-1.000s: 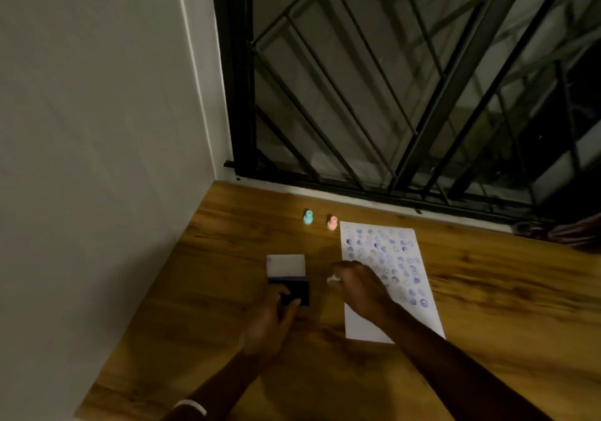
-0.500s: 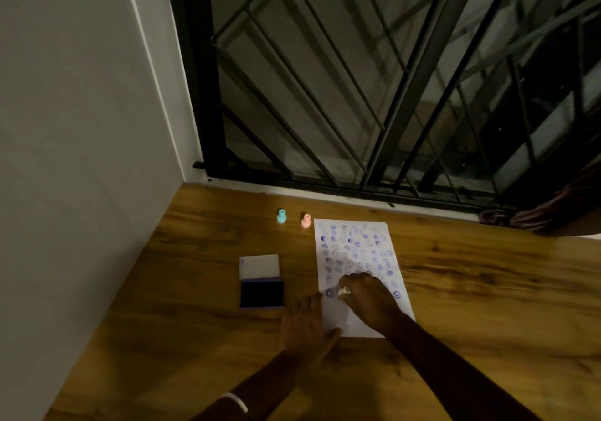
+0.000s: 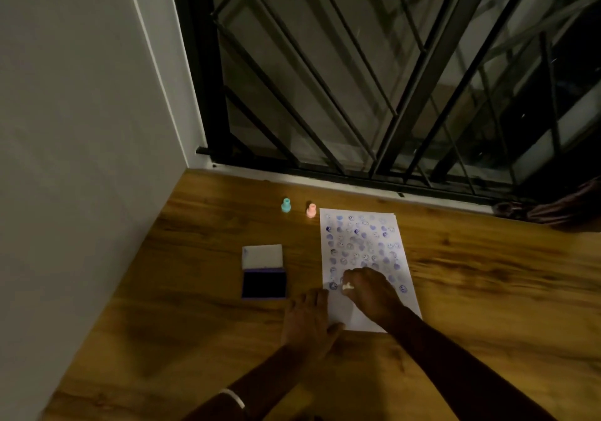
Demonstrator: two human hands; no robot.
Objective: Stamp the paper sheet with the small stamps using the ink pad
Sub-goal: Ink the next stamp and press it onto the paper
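A white paper sheet (image 3: 360, 245) lies on the wooden floor, covered with several rows of purple stamp marks. My right hand (image 3: 370, 293) is closed around a small white stamp (image 3: 347, 286) and presses it on the sheet's lower left part. My left hand (image 3: 309, 321) lies flat, fingers spread, on the sheet's bottom left corner. The ink pad (image 3: 264, 284) sits open to the left of the sheet, its white lid (image 3: 262, 255) folded back. A teal stamp (image 3: 286, 206) and a pink stamp (image 3: 311, 210) stand upright beyond the sheet's top left corner.
A white wall (image 3: 81, 147) rises on the left. A black metal window grille (image 3: 374, 72) runs along the far edge of the floor. Some dark reddish cloth (image 3: 553, 207) lies at the far right by the grille.
My right hand carried the white stamp from beside the ink pad onto the sheet and now presses it there. My left hand left the ink pad and settled on the sheet's corner.
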